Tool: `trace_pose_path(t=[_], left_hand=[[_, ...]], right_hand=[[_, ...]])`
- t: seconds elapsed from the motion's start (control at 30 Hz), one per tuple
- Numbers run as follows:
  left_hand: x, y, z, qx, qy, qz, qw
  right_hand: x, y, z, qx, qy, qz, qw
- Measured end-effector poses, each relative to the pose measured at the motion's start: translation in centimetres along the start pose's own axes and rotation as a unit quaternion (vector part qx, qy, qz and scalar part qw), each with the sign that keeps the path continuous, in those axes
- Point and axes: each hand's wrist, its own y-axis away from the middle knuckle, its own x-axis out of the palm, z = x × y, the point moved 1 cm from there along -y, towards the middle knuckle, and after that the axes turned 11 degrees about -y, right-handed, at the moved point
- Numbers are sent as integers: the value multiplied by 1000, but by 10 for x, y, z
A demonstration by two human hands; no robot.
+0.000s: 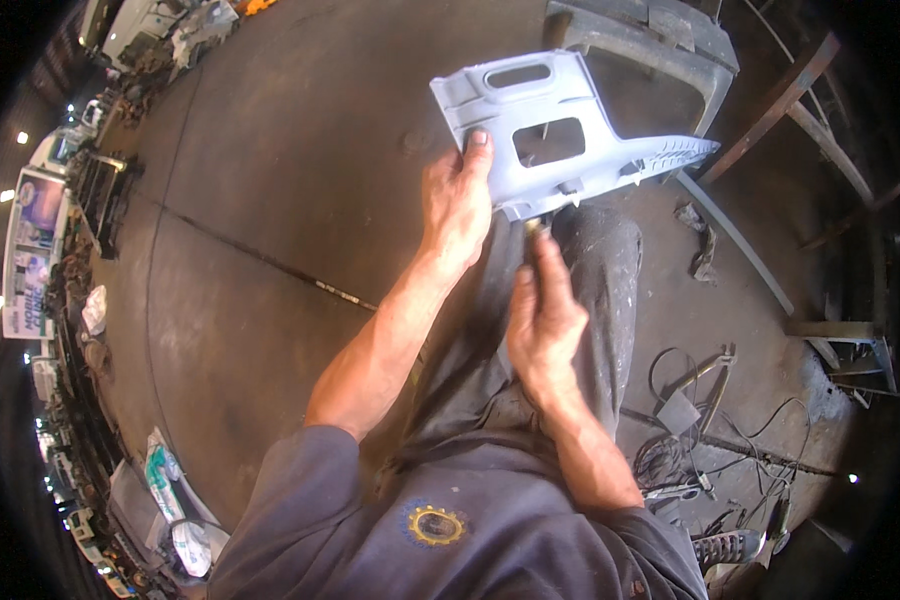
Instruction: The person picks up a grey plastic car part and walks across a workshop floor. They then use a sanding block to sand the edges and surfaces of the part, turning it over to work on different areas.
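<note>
A light grey moulded panel [601,170] with a slot, a squarish opening and a long tapered end is raised above my legs. My left hand [455,200] grips its left edge, thumb on the upper surface. Just below the panel's lower edge, my right hand [545,320] has its fingers closed, with a small yellowish thing [533,228] at the fingertips, too small to make out. Dark, dusty trouser legs [610,290] lie beneath both hands.
A grey bumper-like part [710,70] and rusty metal stands [805,75] are at upper right. Cables and hand tools [700,405] lie at lower right. Parts, bags [190,550] and vehicles [50,160] line the left side. A bar or hose [250,260] crosses the concrete floor [270,130].
</note>
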Motion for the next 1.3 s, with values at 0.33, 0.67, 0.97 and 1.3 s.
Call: trace_pose_path(t=[0.33, 0.67, 0.97, 1.3], left_hand=[[0, 9, -1, 29, -87, -10, 996], [-10, 8, 1, 93, -89, 32, 991], [-12, 8, 11, 102, -109, 73, 986], [-12, 0, 15, 129, -116, 46, 984]], right_hand=[[25, -37, 7, 86, 39, 7, 995], [-81, -25, 3, 376, -285, -59, 880], [-141, -9, -20, 201, 174, 104, 958], [-134, -13, -29, 282, 141, -3, 949]])
